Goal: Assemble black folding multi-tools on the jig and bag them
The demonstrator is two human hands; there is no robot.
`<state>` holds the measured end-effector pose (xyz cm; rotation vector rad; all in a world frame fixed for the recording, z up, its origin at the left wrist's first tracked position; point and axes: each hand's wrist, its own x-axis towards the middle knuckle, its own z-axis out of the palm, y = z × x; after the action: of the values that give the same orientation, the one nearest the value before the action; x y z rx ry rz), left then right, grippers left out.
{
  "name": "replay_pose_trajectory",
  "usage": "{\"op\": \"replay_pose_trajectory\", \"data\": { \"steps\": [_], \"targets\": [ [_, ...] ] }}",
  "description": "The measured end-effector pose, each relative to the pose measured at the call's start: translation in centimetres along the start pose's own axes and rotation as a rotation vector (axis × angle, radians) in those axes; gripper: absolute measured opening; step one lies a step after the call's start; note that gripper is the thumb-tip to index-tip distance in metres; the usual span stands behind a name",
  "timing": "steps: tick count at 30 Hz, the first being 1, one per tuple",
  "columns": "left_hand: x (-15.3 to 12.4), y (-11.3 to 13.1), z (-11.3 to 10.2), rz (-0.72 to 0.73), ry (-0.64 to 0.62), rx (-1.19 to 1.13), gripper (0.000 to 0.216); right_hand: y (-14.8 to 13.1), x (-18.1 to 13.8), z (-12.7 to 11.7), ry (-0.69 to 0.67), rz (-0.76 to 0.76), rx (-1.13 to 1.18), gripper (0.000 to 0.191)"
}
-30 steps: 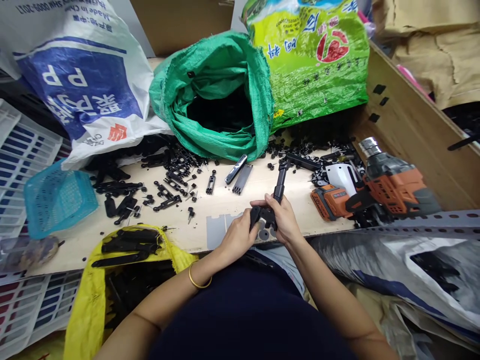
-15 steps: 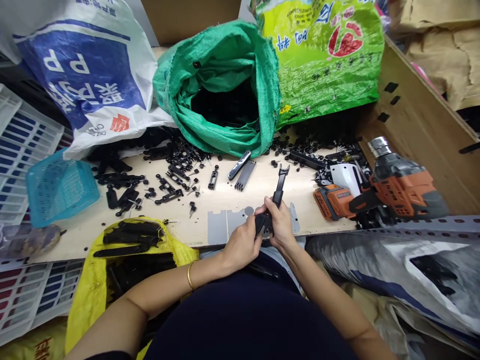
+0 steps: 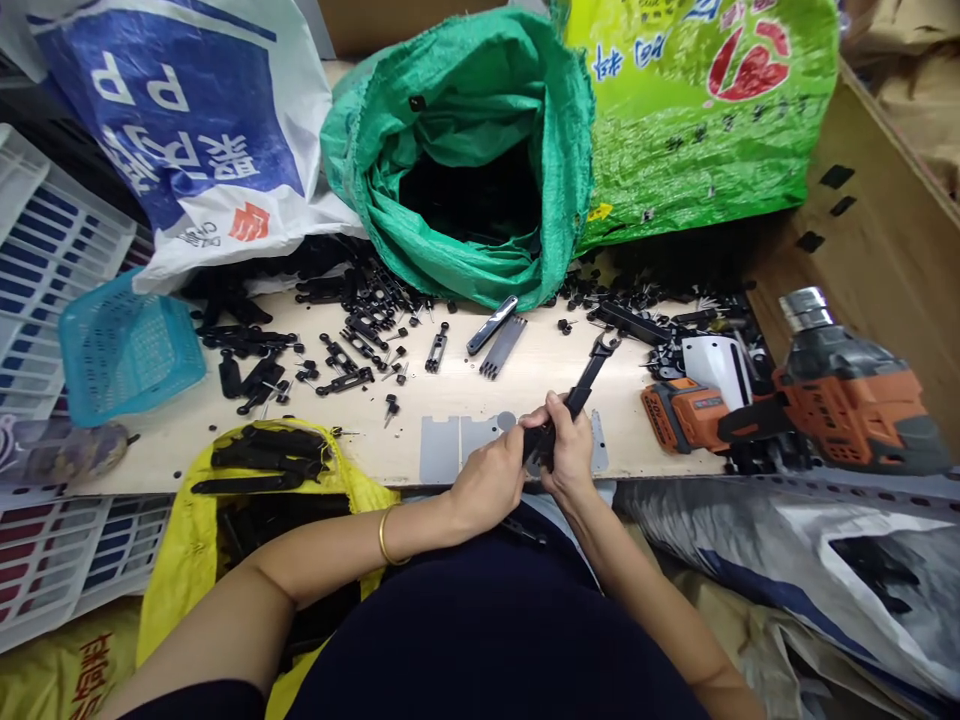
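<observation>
Both hands are closed on a black plastic part (image 3: 587, 378) with a long arm that ends in a small fork, pointing up and to the right. My right hand (image 3: 568, 445) wraps around its middle. My left hand (image 3: 491, 480) grips its lower end, where the fingers hide most of the detail. Below them on the bench edge are flat grey plates (image 3: 439, 450). Just beyond lie a dark grey toothed strip (image 3: 502, 347) and a slim black and silver piece (image 3: 492, 325). A small black bracket (image 3: 437, 348) rests to their left.
An orange cordless power tool (image 3: 847, 400) stands at the right. Behind are a green woven sack (image 3: 345, 150), a white and blue sack (image 3: 225, 100) and a bright green bag (image 3: 705, 170). A blue basket (image 3: 127, 350) and a yellow sack (image 3: 176, 540) holding black parts are at left.
The view has shifted slightly, so the bench things sit a little differently in it. The black part tilts further right in my hands, which keep hold of it.
</observation>
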<state>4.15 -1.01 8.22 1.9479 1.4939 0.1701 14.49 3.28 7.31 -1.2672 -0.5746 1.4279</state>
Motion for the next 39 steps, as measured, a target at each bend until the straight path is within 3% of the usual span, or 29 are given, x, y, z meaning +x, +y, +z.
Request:
{"op": "replay_pose_trajectory", "data": {
  "steps": [6, 10, 13, 15, 17, 20, 23, 30, 35, 39],
  "targets": [
    [0.8, -0.2, 0.1, -0.043, -0.028, 0.035, 0.046, 1.3, 0.3, 0.8, 0.109, -0.065, 0.087, 0.028],
    [3.3, -2.4, 0.1, 0.055, -0.096, 0.006, 0.04, 2.6, 2.3, -0.5, 0.118, -0.08, 0.026, 0.031],
    [6.0, -4.9, -0.1, 0.093, -0.151, 0.12, 0.03, 2.8, 4.2, -3.8, -0.076, 0.104, -0.193, 0.038],
    [7.2, -6.4, 0.0, 0.111, -0.093, 0.253, 0.025, 2.3, 5.0, -6.6, -0.25, 0.243, -0.48, 0.041],
    [7.8, -7.7, 0.3, 0.157, 0.008, 0.33, 0.028, 1.5, 5.3, -8.7, -0.306, 0.136, -0.839, 0.038],
    [7.7, -9.0, 1.2, 0.265, 0.1, 0.309, 0.04, 1.2, 5.5, -9.3, -0.323, -0.395, -1.262, 0.026],
    [7.6, -9.9, 2.0, 0.323, 0.111, 0.28, 0.033, 2.4, 6.3, -7.9, -0.533, -0.734, -1.442, 0.033],
    [8.0, -10.6, 2.6, 0.379, 0.151, 0.326, 0.025, 4.6, 9.3, -7.4, -0.822, -0.757, -1.448, 0.034],
    [8.1, -10.7, 2.2, 0.39, 0.134, 0.354, 0.027, 4.6, 9.0, -7.5, -0.794, -0.741, -1.432, 0.034],
    [9.1, -10.9, 1.4, 0.443, 0.066, 0.371, 0.027, 3.5, 9.3, -7.3, -0.79, -0.572, -1.341, 0.034]
  ]
}}
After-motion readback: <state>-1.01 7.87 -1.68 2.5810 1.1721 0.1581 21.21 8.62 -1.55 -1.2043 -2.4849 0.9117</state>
